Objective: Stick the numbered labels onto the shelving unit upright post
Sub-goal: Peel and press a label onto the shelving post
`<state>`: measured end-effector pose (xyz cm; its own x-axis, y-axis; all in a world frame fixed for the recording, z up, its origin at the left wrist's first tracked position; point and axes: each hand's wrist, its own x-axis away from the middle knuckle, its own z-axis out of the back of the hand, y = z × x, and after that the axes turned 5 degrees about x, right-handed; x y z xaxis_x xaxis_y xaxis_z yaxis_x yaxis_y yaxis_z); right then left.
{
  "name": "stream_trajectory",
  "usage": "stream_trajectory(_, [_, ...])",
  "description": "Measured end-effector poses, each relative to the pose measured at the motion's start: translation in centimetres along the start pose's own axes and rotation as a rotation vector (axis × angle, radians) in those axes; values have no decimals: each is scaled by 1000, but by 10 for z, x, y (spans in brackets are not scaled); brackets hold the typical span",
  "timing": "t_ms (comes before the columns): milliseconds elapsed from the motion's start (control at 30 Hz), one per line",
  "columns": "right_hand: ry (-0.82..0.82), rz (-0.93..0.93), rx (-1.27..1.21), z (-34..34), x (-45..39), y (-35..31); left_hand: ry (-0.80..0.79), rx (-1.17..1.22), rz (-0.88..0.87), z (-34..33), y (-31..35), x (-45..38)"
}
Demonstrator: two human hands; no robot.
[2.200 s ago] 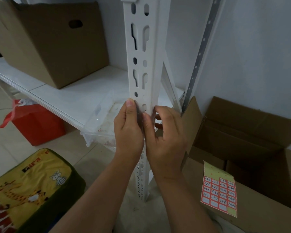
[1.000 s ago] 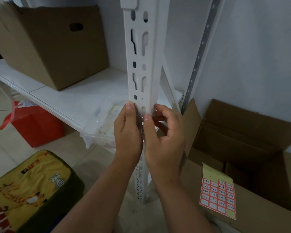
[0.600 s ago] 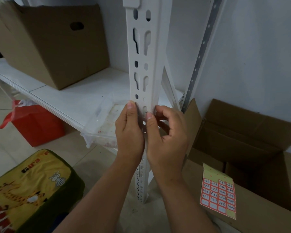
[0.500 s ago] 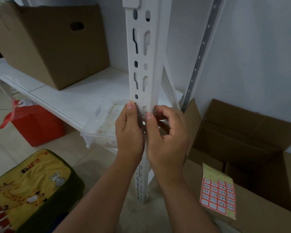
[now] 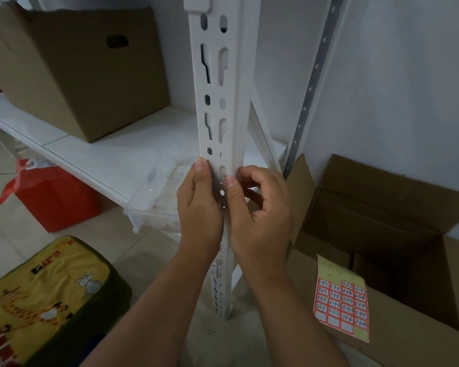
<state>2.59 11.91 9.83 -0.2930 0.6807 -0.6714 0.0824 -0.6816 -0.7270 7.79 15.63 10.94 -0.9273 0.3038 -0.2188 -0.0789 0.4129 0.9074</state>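
The white slotted upright post (image 5: 217,102) stands in the middle of the view. My left hand (image 5: 199,205) is at its left edge, thumb laid straight up the front face; the fingers are hidden behind the post. My right hand (image 5: 257,207) is at the right edge, thumb on the front and fingers curled round the corner. A faint pinkish bit shows under the right fingertips; I cannot tell if it is a label. The label sheet (image 5: 341,300), red with handwritten numbers, lies on a box flap at lower right.
A closed cardboard box (image 5: 77,70) stands on the white shelf (image 5: 90,154), with a clear plastic tray (image 5: 157,197) at the shelf's front edge. An open cardboard box (image 5: 382,207) is on the right, a red bag (image 5: 51,197) under the shelf, and a yellow cushion (image 5: 45,295) at lower left.
Both hands have slid slightly up the post since the earliest frame, and the right fingers have curled tighter round its edge. Over the last half second almost nothing moved.
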Motion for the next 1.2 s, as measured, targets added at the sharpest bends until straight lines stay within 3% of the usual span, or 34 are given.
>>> stream_trajectory(333, [74, 22, 10, -7, 3, -4, -38, 4, 2, 4, 0, -4])
stream_trajectory(1200, [59, 64, 4, -4, 1, -4, -55, 9, 14, 4, 2, -2])
